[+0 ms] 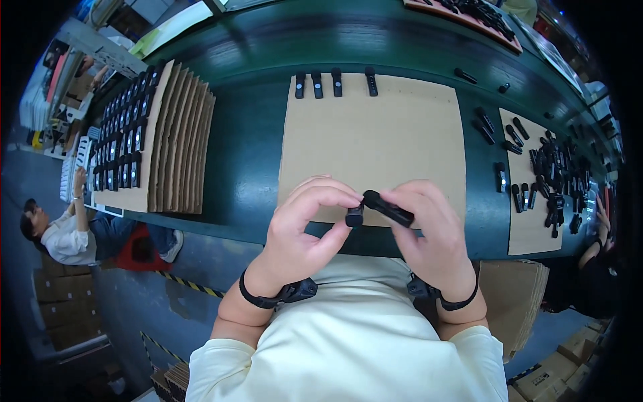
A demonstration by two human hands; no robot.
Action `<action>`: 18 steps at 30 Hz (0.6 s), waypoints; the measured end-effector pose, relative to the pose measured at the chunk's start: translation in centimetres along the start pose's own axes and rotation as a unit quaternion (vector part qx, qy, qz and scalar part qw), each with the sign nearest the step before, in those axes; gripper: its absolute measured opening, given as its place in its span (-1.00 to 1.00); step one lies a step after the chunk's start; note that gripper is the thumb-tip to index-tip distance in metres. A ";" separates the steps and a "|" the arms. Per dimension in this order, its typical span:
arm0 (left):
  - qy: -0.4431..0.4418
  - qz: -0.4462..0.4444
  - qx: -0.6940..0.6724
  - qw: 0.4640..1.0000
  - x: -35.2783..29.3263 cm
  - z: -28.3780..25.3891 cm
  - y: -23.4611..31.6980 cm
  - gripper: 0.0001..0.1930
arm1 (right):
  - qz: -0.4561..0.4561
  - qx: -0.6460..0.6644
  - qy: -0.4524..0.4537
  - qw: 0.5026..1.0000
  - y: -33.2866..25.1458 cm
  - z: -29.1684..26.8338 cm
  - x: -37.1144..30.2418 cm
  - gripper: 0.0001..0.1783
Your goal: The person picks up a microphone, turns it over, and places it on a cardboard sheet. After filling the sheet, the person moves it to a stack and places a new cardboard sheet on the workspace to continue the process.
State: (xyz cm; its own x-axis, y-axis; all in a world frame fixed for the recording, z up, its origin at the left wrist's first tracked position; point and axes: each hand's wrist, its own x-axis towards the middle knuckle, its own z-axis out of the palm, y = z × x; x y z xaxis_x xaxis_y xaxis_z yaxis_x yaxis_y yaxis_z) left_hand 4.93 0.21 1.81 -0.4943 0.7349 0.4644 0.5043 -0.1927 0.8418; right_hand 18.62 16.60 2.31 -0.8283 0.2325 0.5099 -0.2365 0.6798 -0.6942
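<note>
Both hands are raised over the near edge of a cardboard sheet (375, 141). My left hand (298, 224) pinches a short black piece (355, 216) between thumb and fingertips. My right hand (432, 228) grips a slim black stick-shaped device (392, 209) with a rounded end. That end meets or nearly meets the piece in my left hand; whether they are joined I cannot tell. Along the sheet's far edge stand several similar black devices (337, 84), three grouped at the left and one (371, 82) set apart. Some bear a pale round spot.
At left, upright cardboard sheets (181, 141) stand behind rows of black devices (120, 141). At right, a heap of black devices (552, 167) lies on another cardboard sheet (529, 231). Loose ones (483, 127) lie on the green table (244, 161). A seated person (67, 234) works at far left.
</note>
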 end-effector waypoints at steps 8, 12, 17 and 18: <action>-0.006 0.026 0.091 0.995 0.7 0.8 0.0 -0.67 | -0.032 0.053 -0.008 0.998 0.1 0.3 1.9 -0.56; -0.009 0.040 0.073 0.996 1.5 0.9 -0.5 -0.65 | -0.063 0.018 -0.016 0.998 0.6 -0.3 2.0 -0.57; -0.035 0.059 0.070 0.995 4.0 -0.1 -1.2 -0.67 | -0.058 -0.008 -0.032 0.998 1.2 -1.5 4.2 -0.62; -0.047 0.047 0.082 0.994 4.5 -0.6 -1.6 -0.67 | -0.060 -0.010 -0.035 0.998 1.4 -1.8 4.6 -0.62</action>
State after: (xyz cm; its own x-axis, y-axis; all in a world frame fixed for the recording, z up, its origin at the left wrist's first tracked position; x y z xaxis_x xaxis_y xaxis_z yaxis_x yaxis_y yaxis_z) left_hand 1.47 3.42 2.72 -0.3745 0.7779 0.5046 0.6581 -0.1604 0.7357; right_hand 15.35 19.86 4.57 -0.8286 0.1006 0.5508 -0.3257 0.7136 -0.6203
